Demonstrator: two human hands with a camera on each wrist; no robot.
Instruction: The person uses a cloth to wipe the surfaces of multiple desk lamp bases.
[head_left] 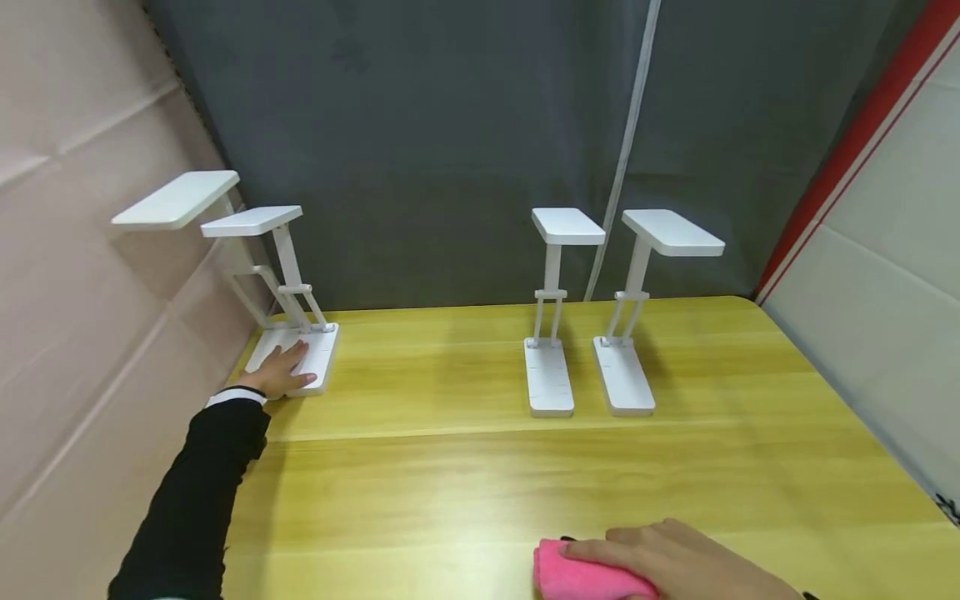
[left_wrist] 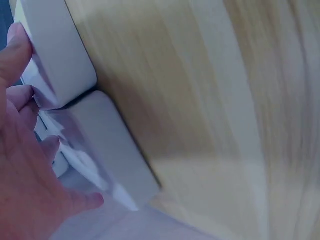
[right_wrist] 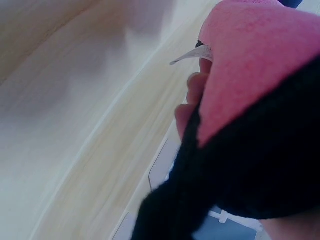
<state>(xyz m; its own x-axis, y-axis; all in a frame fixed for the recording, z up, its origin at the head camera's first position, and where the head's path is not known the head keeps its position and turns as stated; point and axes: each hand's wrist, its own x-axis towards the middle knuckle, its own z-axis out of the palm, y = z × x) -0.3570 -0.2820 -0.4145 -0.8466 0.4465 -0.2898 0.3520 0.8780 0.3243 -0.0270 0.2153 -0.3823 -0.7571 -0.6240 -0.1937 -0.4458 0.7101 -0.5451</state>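
At the far left of the table, my left hand [head_left: 279, 372] rests with spread fingers on the bases of two white folding stands, whose flat top plates [head_left: 251, 221] tilt above. In the left wrist view, the fingers of this hand [left_wrist: 27, 170] lie on two rounded white bases [left_wrist: 110, 145] set side by side. My right hand [head_left: 671, 557], low in the head view, grips a folded pink cloth [head_left: 585, 575] near the front of the table. The right wrist view shows the pink cloth [right_wrist: 260, 55] with fingertips [right_wrist: 196, 87] curled beside it; a dark sleeve or band hides the rest.
Two more white stands [head_left: 547, 379] [head_left: 625, 379] are upright at the back, right of centre. Behind the wooden table [head_left: 420, 475] hangs a dark grey curtain [head_left: 412, 150]. A pale wall [head_left: 75, 333] borders the left, and a white panel [head_left: 900, 250] the right.
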